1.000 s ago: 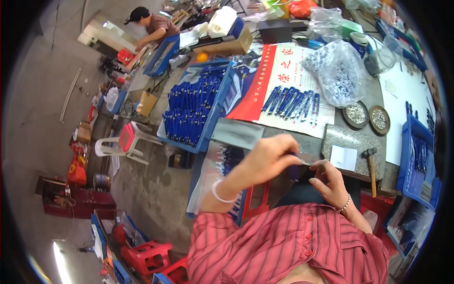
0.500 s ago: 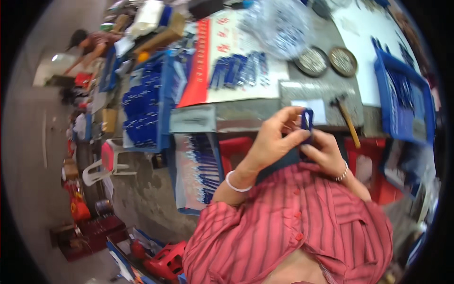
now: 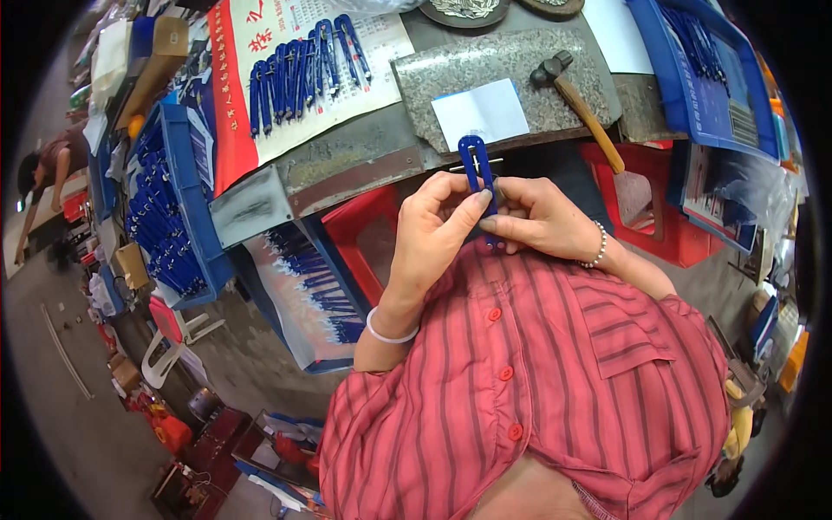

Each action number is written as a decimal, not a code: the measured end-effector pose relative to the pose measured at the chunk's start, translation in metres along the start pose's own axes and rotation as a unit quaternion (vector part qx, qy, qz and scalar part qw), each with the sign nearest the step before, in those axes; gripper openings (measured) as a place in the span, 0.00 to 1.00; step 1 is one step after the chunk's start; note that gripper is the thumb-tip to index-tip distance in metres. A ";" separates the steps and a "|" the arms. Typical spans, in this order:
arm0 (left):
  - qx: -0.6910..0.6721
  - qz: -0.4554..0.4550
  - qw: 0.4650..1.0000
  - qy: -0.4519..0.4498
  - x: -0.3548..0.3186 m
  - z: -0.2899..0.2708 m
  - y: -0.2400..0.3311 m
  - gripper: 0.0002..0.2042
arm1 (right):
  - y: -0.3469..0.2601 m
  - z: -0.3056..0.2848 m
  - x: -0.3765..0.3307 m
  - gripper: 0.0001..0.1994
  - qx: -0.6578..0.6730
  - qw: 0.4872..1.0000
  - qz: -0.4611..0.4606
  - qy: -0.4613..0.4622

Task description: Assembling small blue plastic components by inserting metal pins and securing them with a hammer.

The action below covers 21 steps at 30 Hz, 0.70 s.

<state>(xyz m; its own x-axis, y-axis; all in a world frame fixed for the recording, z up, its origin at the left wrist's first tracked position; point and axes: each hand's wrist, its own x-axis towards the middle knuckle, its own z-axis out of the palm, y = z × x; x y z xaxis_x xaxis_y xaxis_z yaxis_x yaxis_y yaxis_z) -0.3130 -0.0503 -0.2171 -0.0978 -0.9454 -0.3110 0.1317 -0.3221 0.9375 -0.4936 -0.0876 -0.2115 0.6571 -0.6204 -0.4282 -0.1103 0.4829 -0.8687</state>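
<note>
The slim looped tool (image 3: 486,179) is deep blue. The cloth button-front shirt (image 3: 442,390) is pinkish red with dark stripes, its round buttons (image 3: 506,373) brighter red. The thin wristband (image 3: 390,339) is white. The flat stone slab (image 3: 477,65) is speckled grey, the rectangular paper (image 3: 481,114) white, the wooden hammer handle (image 3: 589,123) yellow-brown.
</note>
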 end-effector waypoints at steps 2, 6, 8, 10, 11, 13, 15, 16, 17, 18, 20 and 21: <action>0.039 -0.003 0.999 0.014 0.001 0.000 -0.005 0.08 | 0.003 -0.002 0.001 0.09 -0.026 1.000 -0.004 0.006; 0.023 -0.028 0.999 0.015 0.004 0.003 -0.002 0.07 | 0.010 -0.005 0.005 0.10 0.000 1.000 0.030 0.005; 0.038 -0.023 0.999 0.016 0.007 0.002 -0.007 0.08 | 0.013 -0.007 0.007 0.11 0.032 0.999 0.032 -0.002; 0.035 -0.032 0.999 0.016 0.011 0.003 -0.007 0.08 | 0.018 -0.011 0.010 0.10 0.024 0.999 0.042 -0.005; 0.033 -0.039 0.999 0.018 0.013 0.004 -0.008 0.08 | 0.019 -0.013 0.011 0.10 0.015 0.999 0.050 -0.010; 0.033 -0.046 0.998 0.015 0.016 0.004 -0.009 0.08 | 0.016 -0.012 0.012 0.10 0.017 0.999 0.046 -0.007; 0.033 -0.053 0.998 0.012 0.020 0.004 -0.011 0.09 | 0.015 -0.012 0.014 0.09 0.018 0.999 0.041 -0.003; 0.034 -0.053 0.998 0.010 0.022 0.004 -0.012 0.09 | 0.016 -0.013 0.014 0.09 0.023 0.999 0.044 -0.001; 0.035 -0.053 0.998 0.009 0.023 0.003 -0.013 0.09 | 0.017 -0.014 0.015 0.09 0.027 0.998 0.048 0.000; 0.035 -0.054 0.998 0.007 0.024 0.004 -0.012 0.09 | 0.019 -0.016 0.015 0.09 0.029 0.998 0.049 0.002; 0.033 -0.048 0.998 0.013 0.025 0.006 -0.011 0.09 | 0.021 -0.019 0.016 0.11 0.054 0.996 0.062 -0.017; 0.033 -0.049 0.998 0.013 0.025 0.006 -0.011 0.09 | 0.020 -0.020 0.016 0.11 0.055 0.996 0.063 -0.016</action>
<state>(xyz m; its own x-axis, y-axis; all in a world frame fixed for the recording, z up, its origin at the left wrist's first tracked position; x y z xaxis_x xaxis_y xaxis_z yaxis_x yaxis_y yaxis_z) -0.3229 -0.0705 -0.2345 -0.0820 -0.9105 -0.4053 0.0565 -0.4102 0.9102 -0.4998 -0.1000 -0.2411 0.6672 -0.5309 -0.5224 -0.1116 0.6222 -0.7749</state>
